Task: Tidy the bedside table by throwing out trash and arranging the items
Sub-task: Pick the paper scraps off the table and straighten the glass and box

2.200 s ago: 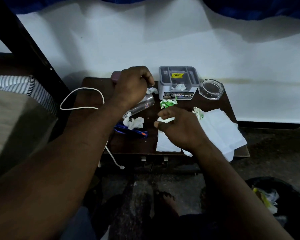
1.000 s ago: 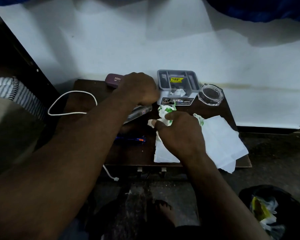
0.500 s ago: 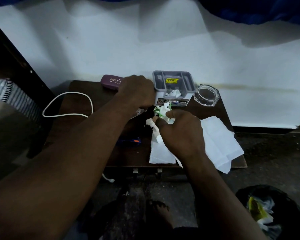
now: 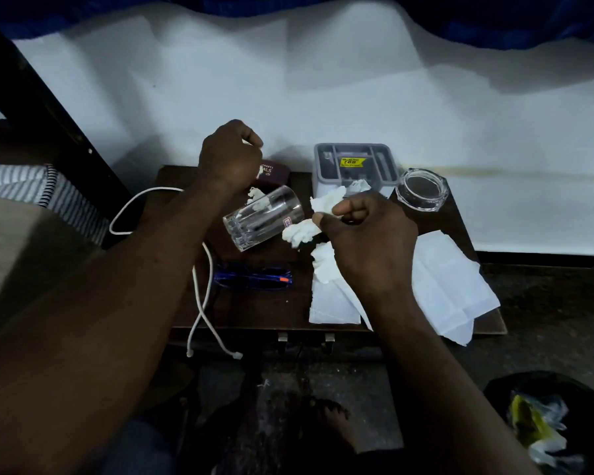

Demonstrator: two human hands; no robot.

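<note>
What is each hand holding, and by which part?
Right hand grips crumpled tissues around their middle, ends sticking out. Left hand grips a small tissue scrap, mostly hidden inside.

A yellow price sticker on the grey plastic compartment box reads "49"; the maroon case shows the letters "ALS".

striped fabric lies on the bed at left beside a dark slanted frame post; white sheeting covers the wall behind, blue cloth above it
</note>
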